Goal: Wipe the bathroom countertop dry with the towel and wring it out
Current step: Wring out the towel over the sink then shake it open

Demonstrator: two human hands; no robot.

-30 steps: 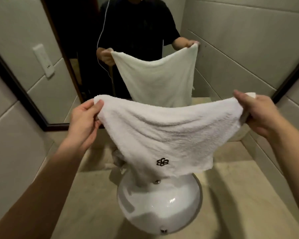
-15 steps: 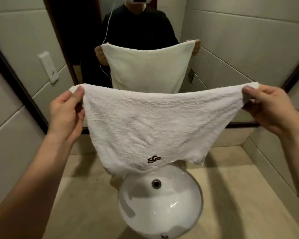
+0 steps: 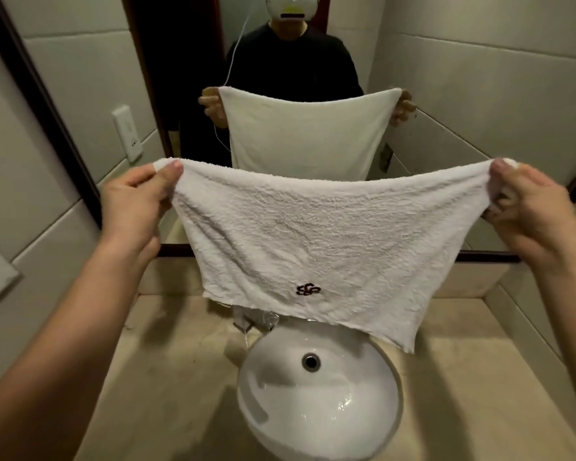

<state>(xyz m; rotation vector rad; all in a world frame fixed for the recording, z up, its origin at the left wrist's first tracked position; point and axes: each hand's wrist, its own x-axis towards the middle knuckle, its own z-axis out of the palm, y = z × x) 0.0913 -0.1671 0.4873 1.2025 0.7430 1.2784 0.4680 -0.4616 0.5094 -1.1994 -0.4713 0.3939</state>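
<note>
Left hand point(image 3: 137, 201) and right hand point(image 3: 532, 207) each pinching a top corner of the white towel point(image 3: 330, 244), holding it spread above the sink point(image 3: 280, 427). Beige desk point(image 3: 167, 377) sitting between tiled walls point(image 3: 20, 201), mirror point(image 3: 463, 104) behind.

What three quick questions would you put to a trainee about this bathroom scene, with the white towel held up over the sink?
1. True or false: the white terry towel with the dark embroidered logo is wrung into a tight twist.
2. How is the towel held? A) draped over the tap; B) pinched at its top corners by the left hand and the right hand; C) bunched in one fist.
3. Fill in: below the towel's lower edge sits the round white ceramic ____.
Key: 1 false, it hangs spread out; 2 B; 3 sink, set in the beige stone countertop.
</note>
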